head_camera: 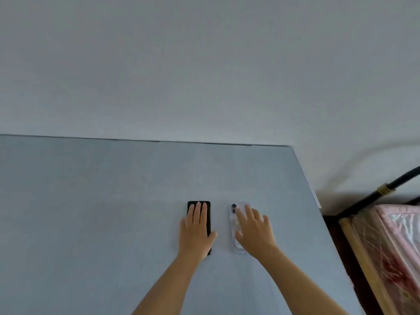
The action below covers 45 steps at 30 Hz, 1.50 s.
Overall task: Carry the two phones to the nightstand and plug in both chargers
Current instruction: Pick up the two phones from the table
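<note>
I am reading no brand mark, label or legible writing anywhere in the head view; the pale phone's case is showing only faint blurred shapes. The pale blue-grey tabletop (91,212) is running back to a plain wall (204,64), its far edge sitting flush against it and its right edge slanting toward me. Both phones are lying flat on the right part of that surface, side by side with a strip of bare table between them. The black phone (208,206) is lying face unknown, long axis pointing away from me; the light-coloured phone (234,223) is lying camera side up, its two dark lenses at the far corner, well inside the table's right edge. Wide bare surface is stretching to the left and behind the phones. Past the right edge, a black metal bed frame (363,198) and a pink plastic-wrapped mattress (391,246) are standing close by. My left hand (196,230) is resting flat over the black phone, fingers extended together and thumb spread off its right side, not curled around it. My right hand (254,233) is lying spread over the light-coloured phone, fingers fanned and touching its back, with no closed grasp.
</note>
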Tool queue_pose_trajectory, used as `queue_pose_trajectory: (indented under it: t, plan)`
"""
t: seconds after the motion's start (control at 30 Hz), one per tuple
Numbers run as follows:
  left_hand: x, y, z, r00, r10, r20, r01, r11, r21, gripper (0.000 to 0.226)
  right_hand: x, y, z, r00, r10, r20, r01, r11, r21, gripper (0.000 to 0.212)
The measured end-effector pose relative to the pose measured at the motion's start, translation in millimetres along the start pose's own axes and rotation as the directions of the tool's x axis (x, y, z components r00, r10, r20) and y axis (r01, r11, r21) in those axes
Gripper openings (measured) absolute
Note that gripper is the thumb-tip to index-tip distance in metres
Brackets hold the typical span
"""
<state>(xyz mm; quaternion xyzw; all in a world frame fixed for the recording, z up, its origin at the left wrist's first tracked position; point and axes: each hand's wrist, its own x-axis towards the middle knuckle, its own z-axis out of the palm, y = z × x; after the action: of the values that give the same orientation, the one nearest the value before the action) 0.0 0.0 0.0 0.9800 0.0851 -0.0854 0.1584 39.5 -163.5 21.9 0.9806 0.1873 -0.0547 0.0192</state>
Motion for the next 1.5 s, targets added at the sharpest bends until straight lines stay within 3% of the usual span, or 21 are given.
queue_pose_trajectory:
  t: [0.07, 0.33, 0.6, 0.9, 1.2, 1.5]
  plan:
    - [8, -2, 11, 1.0, -0.024, 0.019, 0.024, 1.0, 0.002, 0.075, 5, 1, 17, 0.99, 0.044, 0.133, -0.046, 0.999, 0.009, 0.076]
    - [29, -11, 38, 0.993, -0.12, -0.007, 0.12, 0.993, -0.013, 0.086, 22, -10, 48, 0.963, 0.231, 0.139, -0.251, 0.956, 0.154, 0.086]
    - [26, -4, 35, 0.984, -0.171, -0.048, 0.164, 0.978, -0.131, 0.078, 26, -15, 46, 0.922, 0.321, 0.216, -0.369, 0.897, 0.242, 0.087]
    - [26, 1, 32, 0.972, -0.204, -0.115, 0.175, 0.96, -0.219, 0.065, 25, -20, 44, 0.924, 0.355, 0.139, -0.378, 0.9, 0.215, 0.068]
    - [31, -3, 23, 0.988, -0.097, -0.118, 0.082, 0.989, -0.125, 0.069, 28, -8, 34, 0.928, 0.331, 0.172, -0.368, 0.888, 0.276, 0.059]
    - [33, 24, -19, 0.99, -0.056, -0.129, 0.053, 0.998, -0.026, 0.071, 18, 13, -1, 0.938, 0.339, 0.079, -0.345, 0.876, 0.338, 0.06]
